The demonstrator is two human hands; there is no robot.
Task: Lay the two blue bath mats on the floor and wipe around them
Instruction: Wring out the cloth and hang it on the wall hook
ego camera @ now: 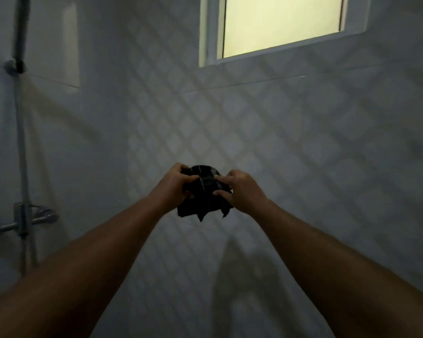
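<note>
Both arms are stretched out in front of me toward a tiled wall. A small dark cloth [204,191] with thin pale stripes is bunched between my hands. My left hand [175,187] grips its left side with the thumb on top. On the right side, my right hand [241,189] pinches the cloth with fingertips and thumb. Loose corners of the cloth hang below the hands. No blue bath mat is in view, and the floor is out of the frame.
A frosted window [282,23] glows at the top right. A shower rail with a dark handset [21,32] runs down the left wall to a chrome mixer tap [22,219]. The diamond-patterned tile wall [303,142] fills the view.
</note>
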